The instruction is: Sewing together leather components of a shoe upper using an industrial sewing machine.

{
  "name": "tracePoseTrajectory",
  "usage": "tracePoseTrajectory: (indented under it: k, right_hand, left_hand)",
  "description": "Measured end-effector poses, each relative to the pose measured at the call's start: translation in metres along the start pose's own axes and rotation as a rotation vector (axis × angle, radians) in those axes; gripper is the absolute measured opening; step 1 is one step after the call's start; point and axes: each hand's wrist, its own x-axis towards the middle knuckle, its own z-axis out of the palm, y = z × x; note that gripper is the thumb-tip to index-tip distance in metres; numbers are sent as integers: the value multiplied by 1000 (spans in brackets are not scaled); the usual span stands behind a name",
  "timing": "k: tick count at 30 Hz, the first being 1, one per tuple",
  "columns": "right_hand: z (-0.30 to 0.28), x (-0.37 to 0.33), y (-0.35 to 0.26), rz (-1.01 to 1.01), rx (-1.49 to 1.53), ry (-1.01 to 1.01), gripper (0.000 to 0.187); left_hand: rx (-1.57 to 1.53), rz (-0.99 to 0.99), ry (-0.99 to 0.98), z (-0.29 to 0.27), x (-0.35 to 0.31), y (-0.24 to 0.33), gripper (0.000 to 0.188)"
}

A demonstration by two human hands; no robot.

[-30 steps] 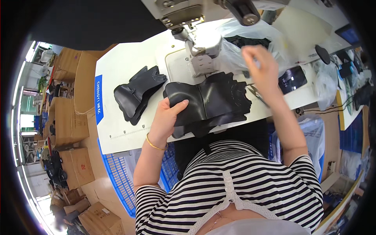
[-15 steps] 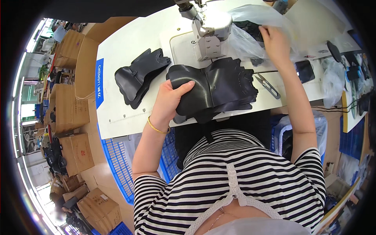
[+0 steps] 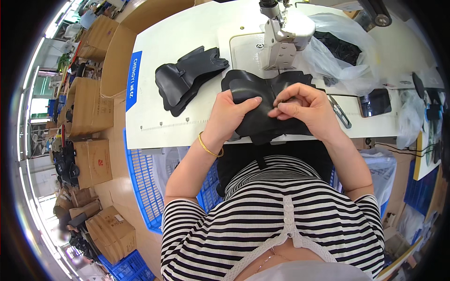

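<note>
My left hand (image 3: 229,114) grips the near left edge of a stack of black leather-like pieces (image 3: 251,86), its thumb lying on top. Over the right part of that stack is my right hand (image 3: 309,110), fingers curled and fingertips pinched together. Whatever sits in that pinch is too small to make out. The stack lies at the table's front edge, just below the head of a sewing machine (image 3: 285,42). Farther left, a second stack of similar black pieces (image 3: 187,84) rests on the white table (image 3: 164,133). Thread snips (image 3: 341,113) lie right of my right hand.
A clear plastic bag (image 3: 323,61) with small black pieces (image 3: 342,47) in it stands right of the machine. Nearby lies a dark phone (image 3: 375,103). Blue crates (image 3: 143,180) stand below the table, and cardboard boxes (image 3: 89,105) line the left side.
My right hand has come from the plastic bag, leftward and nearer, to above the stack. My left hand keeps its hold on the stack. The whole view has shifted slightly.
</note>
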Motion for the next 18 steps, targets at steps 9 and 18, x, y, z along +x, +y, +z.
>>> tracePoseTrajectory:
  k: [9,18]
  right_hand:
    - [-6,-7,-8,42,-74,81,8]
    - [-10,6,-3,36,-13,-5,8]
  left_hand:
    - [-22,38,55,4,-1,-2,15]
    - [-44,29,82,7,-5,0,14]
